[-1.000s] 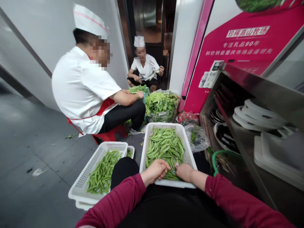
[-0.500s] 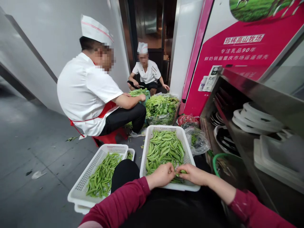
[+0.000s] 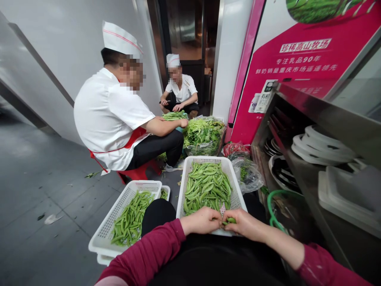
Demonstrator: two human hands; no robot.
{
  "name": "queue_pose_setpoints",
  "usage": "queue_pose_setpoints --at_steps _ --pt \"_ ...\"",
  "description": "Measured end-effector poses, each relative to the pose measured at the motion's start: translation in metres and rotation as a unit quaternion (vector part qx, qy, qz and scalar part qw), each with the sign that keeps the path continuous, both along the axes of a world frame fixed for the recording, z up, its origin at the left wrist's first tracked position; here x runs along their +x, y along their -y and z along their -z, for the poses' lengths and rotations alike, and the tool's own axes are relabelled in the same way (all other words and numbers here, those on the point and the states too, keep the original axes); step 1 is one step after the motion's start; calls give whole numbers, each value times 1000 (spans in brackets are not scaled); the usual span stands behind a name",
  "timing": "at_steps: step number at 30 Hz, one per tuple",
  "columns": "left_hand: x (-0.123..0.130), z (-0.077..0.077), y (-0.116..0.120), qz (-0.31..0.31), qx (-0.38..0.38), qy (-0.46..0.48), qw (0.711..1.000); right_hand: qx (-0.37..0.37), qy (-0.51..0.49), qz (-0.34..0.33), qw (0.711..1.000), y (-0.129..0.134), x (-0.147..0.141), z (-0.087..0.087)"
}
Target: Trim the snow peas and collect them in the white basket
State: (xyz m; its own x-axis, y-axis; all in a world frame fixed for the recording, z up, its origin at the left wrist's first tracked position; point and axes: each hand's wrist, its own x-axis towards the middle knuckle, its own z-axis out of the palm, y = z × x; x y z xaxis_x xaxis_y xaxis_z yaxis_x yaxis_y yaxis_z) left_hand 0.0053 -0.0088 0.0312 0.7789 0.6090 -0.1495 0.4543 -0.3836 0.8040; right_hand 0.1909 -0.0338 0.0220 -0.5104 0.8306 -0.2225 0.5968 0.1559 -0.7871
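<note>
A white perforated basket [image 3: 182, 186] full of flat green pea pods [image 3: 208, 184] stands in front of me. Over its near edge, my right hand [image 3: 242, 224] is closed on a green pod [image 3: 229, 221]. My left hand [image 3: 204, 221] meets it from the left, fingertips pinched together at the end of the pod; whether they grip the pod or a small piece is hidden. A second white basket [image 3: 102, 234] at the lower left holds more pods [image 3: 132, 218].
A person in white [image 3: 110, 111] sits on a red stool at the left; another [image 3: 181, 91] squats by the doorway. Leafy greens [image 3: 204, 133] lie beyond my basket. At the right are a green-rimmed bin [image 3: 269, 202] and a metal shelf [image 3: 315, 178] with plates.
Both hands have shifted slightly down and stay close together. The far person has leaned forward and brought one hand inward. The seated person's hand has moved a little to the right.
</note>
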Motion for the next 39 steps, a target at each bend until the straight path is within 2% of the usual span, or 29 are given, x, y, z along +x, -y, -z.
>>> queue_pose_setpoints --at_steps 2,4,5,7,9,11,14,16,18,20,22,24,26,28,30,32,33,34,35,37,39 --pt "3 2 2 -50 -57 17 997 28 -12 6 1000 4 -4 0" --pt "7 9 2 -125 -94 40 987 91 -37 32 995 6 -8 -2" --pt "8 13 1 -164 -101 51 980 108 -55 60 991 7 -9 -3" --pt "9 22 -4 -239 -93 62 965 96 -116 154 977 7 -10 -6" --pt "6 30 -12 -310 -88 53 945 59 -211 259 941 4 -8 -9" --pt "1 35 -20 -354 -120 39 927 20 -320 324 890 2 -5 -9" --pt "-2 30 -29 -321 -143 63 934 -57 -425 353 832 0 -2 -5" --pt "-1 21 -29 -253 -172 91 948 -95 -454 362 809 1 -2 -1" --pt "3 11 -25 -171 -194 97 961 -107 -467 362 800 3 -4 3" --pt "6 3 -20 -94 -151 85 980 -103 -464 352 806 5 -6 6" --pt "9 -4 -16 -43 -76 59 994 -91 -432 338 831 6 -5 7" --pt "10 -9 -14 -23 -37 29 999 -56 -349 325 877 3 0 6" --pt "10 -13 -16 -20 -37 -5 999 46 -214 296 930 -2 9 1" --pt "9 -18 -18 -11 -28 -29 999 183 -72 207 958 -10 17 -9" --pt "8 -21 -20 4 7 -38 999 265 36 63 961 -16 21 -18" --pt "9 -22 -20 -10 48 -17 999 258 107 -52 959 -19 16 -23" --pt "10 -22 -20 -37 59 4 998 240 121 -69 961 -19 12 -23" --pt "11 -20 -19 -75 55 31 995 217 114 -54 968 -18 6 -22" --pt "13 -18 -18 -117 31 62 991 190 83 -12 978 -18 1 -19" --pt "16 -11 -15 -195 -71 125 970 134 -45 128 982 -20 -6 -10" --pt "18 -2 -12 -240 -202 174 934 101 -182 278 938 -28 -4 1"
